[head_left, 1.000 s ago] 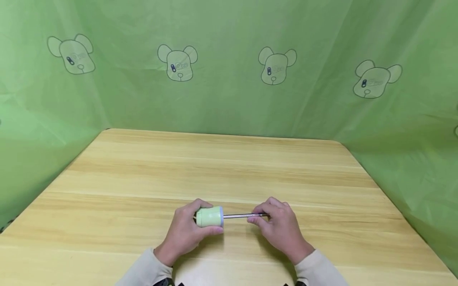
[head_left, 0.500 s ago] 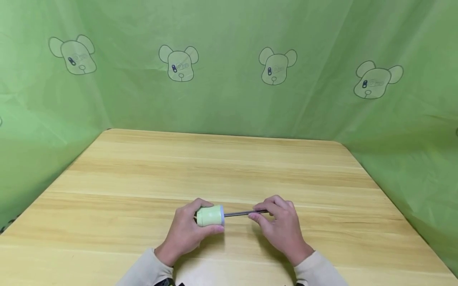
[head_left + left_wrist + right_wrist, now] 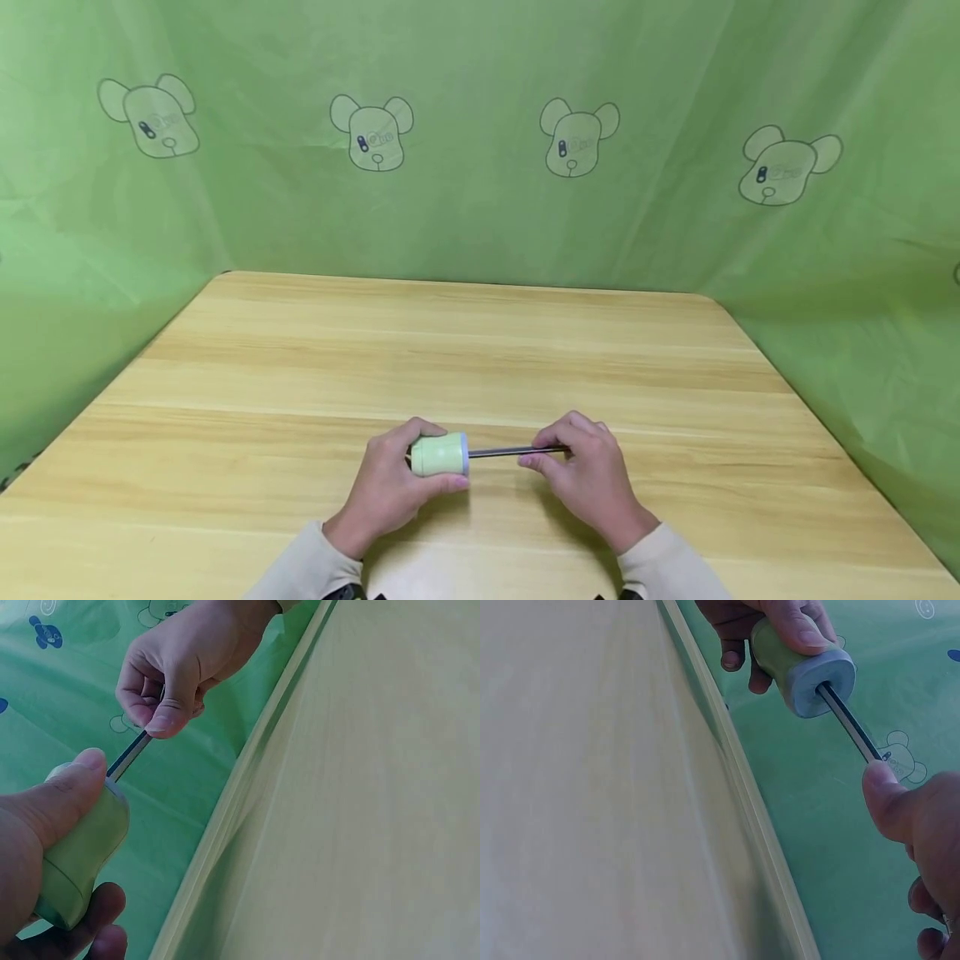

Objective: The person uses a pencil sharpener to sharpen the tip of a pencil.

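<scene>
While between fingers [image 3: 542, 463], pencil [image 3: 497, 452] in sharpener [image 3: 440, 454]

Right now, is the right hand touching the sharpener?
Apart. The head view shows it: a bare length of the pencil spans the gap between the right hand and the sharpener.

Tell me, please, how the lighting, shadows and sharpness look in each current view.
Head view: brightest, with pale glare on the tabletop near the bottom edge and soft shadows by the left hand and right hand; left wrist view: dimmer and cooler, wood grain faint; right wrist view: also muted, grain soft, though the stripes on the pencil are readable.
</scene>
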The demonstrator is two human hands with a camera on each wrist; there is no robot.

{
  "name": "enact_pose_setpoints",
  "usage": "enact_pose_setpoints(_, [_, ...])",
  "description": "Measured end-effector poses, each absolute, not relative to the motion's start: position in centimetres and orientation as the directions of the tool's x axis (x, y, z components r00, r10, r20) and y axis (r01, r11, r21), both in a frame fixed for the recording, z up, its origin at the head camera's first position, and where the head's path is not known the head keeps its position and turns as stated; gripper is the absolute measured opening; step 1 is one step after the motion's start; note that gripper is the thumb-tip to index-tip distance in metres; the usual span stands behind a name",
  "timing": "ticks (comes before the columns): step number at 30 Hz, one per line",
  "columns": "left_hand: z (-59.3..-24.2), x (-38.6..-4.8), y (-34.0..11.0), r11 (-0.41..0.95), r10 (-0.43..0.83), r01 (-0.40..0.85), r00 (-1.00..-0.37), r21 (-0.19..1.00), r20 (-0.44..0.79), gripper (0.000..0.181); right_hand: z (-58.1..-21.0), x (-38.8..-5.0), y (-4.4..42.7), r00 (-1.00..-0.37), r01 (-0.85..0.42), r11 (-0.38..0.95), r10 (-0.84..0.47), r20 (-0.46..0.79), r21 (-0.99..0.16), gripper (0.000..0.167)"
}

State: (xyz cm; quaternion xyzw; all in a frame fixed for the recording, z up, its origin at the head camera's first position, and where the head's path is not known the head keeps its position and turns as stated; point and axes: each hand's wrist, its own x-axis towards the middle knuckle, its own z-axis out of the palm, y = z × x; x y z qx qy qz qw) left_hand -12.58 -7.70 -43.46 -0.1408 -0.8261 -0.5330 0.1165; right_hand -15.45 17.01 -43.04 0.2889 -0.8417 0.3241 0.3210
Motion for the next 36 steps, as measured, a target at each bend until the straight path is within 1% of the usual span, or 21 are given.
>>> enact_pose_setpoints(5, [-43.55,-12.53,-7.79,0.406,0.107,0.365,-0.93,0.838,0.353,0.048,-43.11,-15.46,17.17,-0.641,-0.696,0.617,-0.304,0.704,-0.367,0.03])
enact_pose_setpoints(13, [-43.46,-12.61,-7.78,0.409,0.104,0.36,-0.931,0.839,0.349,0.048,-42.95,-15.46,17.18,-0.693,-0.664,0.642,-0.334,0.639,-0.385,0.026])
enact_pose_setpoints(19, [-43.43,-12.6,-7.84,0.407,0.105,0.356,-0.933,0.841,0.344,0.049,-43.05,-15.52,17.09,-0.714,-0.653,0.637,-0.338,0.613,-0.41,0.029])
enact_pose_setpoints(23, [-43.43,-12.59,-7.9,0.411,0.104,0.354,-0.934,0.84,0.342,0.049,-43.14,-15.6,17.11,-0.698,-0.672,0.611,-0.333,0.634,-0.418,0.03])
enact_pose_setpoints(26, [-43.45,-12.59,-7.91,0.41,0.103,0.342,-0.938,0.845,0.33,0.049,-43.19,-15.66,17.18,-0.669,-0.694,0.6,-0.333,0.665,-0.397,0.028])
enact_pose_setpoints(28, [-43.46,-12.55,-7.92,0.406,0.101,0.34,-0.939,0.848,0.328,0.049,-43.19,-15.65,17.22,-0.66,-0.699,0.603,-0.338,0.671,-0.384,0.027])
enact_pose_setpoints(30, [-43.46,-12.54,-7.92,0.404,0.101,0.341,-0.939,0.849,0.329,0.049,-43.19,-15.61,17.25,-0.657,-0.7,0.608,-0.346,0.67,-0.373,0.026])
enact_pose_setpoints(36, [-43.5,-12.53,-7.91,0.408,0.11,0.342,-0.939,0.846,0.326,0.049,-43.09,-15.36,17.34,-0.683,-0.687,0.638,-0.403,0.61,-0.348,0.019])
